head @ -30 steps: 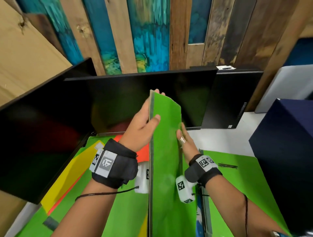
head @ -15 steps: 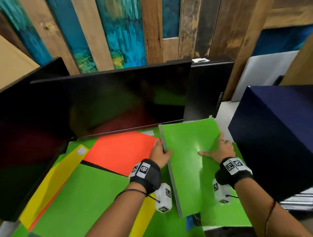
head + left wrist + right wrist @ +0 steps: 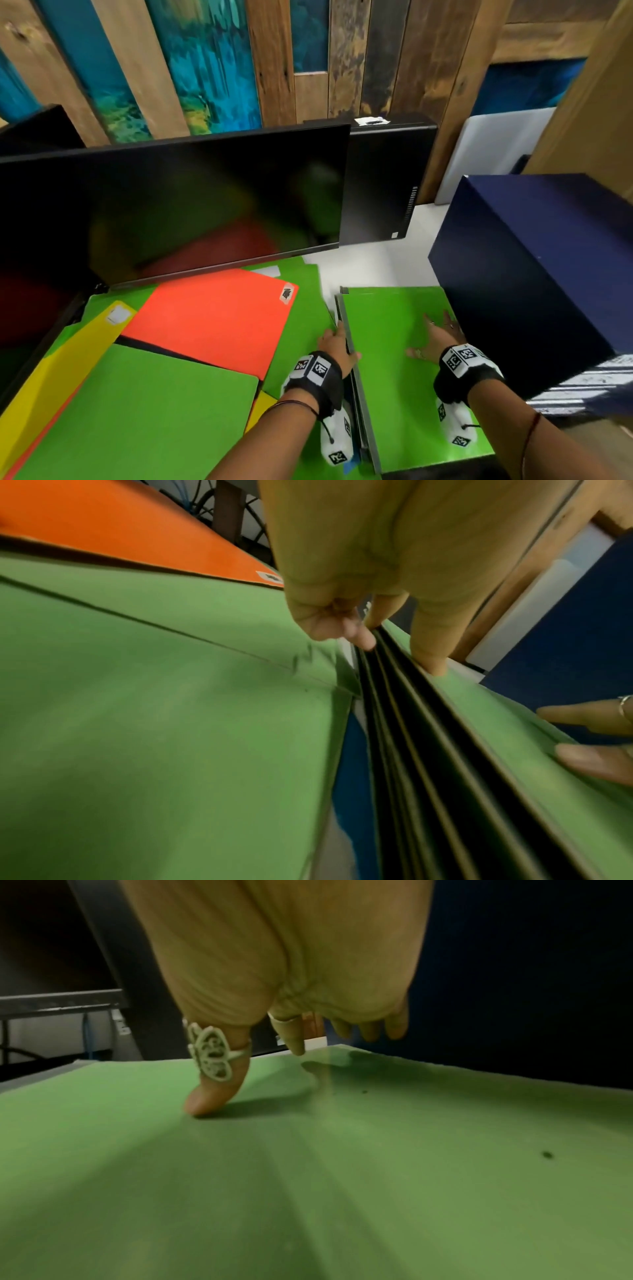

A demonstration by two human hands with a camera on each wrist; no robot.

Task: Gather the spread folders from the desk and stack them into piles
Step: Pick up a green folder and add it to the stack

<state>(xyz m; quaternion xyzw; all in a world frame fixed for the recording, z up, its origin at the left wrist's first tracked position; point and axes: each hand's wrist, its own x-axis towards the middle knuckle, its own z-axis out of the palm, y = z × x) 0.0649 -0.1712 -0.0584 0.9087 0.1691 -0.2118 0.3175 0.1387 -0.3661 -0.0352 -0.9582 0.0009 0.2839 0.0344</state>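
Note:
A stack of green folders [image 3: 394, 370] lies flat on the desk at the right, next to a dark blue box. My left hand [image 3: 337, 346] holds the stack's left edge; the left wrist view shows its thumb on the top folder [image 3: 514, 723] and curled fingers [image 3: 342, 631] against the layered edges. My right hand [image 3: 435, 337] lies flat on the top folder with fingers spread, and its ringed thumb [image 3: 212, 1093] presses the green cover [image 3: 342, 1177]. An orange folder [image 3: 212, 315], a yellow folder [image 3: 61, 353] and a large green folder [image 3: 144, 421] lie spread to the left.
A wide black monitor [image 3: 171, 205] stands over the back of the spread folders. A black computer case [image 3: 380, 185] stands behind it. The dark blue box [image 3: 534, 267] closes off the right side. Bare white desk [image 3: 376, 267] shows behind the stack.
The green stack stood upright between both hands a second ago; it now lies flat at the right by the blue box. My right hand moved from its side onto its top.

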